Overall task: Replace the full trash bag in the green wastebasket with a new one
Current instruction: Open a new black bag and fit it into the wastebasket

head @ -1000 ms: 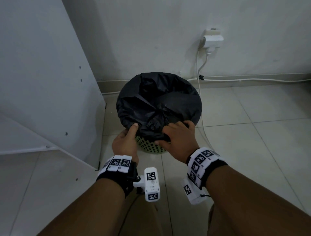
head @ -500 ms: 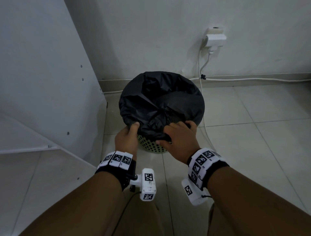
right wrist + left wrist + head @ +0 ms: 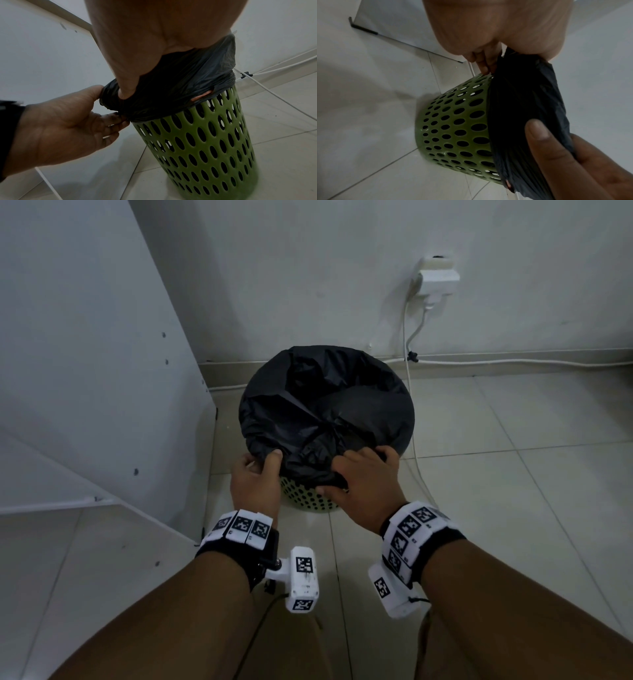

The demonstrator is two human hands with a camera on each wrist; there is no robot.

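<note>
A green perforated wastebasket (image 3: 306, 503) (image 3: 453, 129) (image 3: 202, 146) stands on the tiled floor by the wall. A black trash bag (image 3: 325, 409) (image 3: 522, 108) (image 3: 175, 83) lines it, its edge folded down over the rim. My left hand (image 3: 255, 479) (image 3: 72, 121) pinches the folded bag edge at the near left of the rim, thumb on top. My right hand (image 3: 359, 481) (image 3: 565, 155) grips the bag edge at the near right of the rim, fingers curled over the plastic. A reddish strip (image 3: 202, 96) shows at the bag's hem.
A white cabinet panel (image 3: 85, 354) rises close on the left of the basket. A wall socket with a plug (image 3: 436, 280) sits above, and a white cable (image 3: 409, 378) drops past the basket's right side and along the skirting. Tiled floor (image 3: 496, 474) stretches to the right.
Both hands keep their hold on the bag edge at the near rim. The view has shifted slightly; the bag and basket look much the same.
</note>
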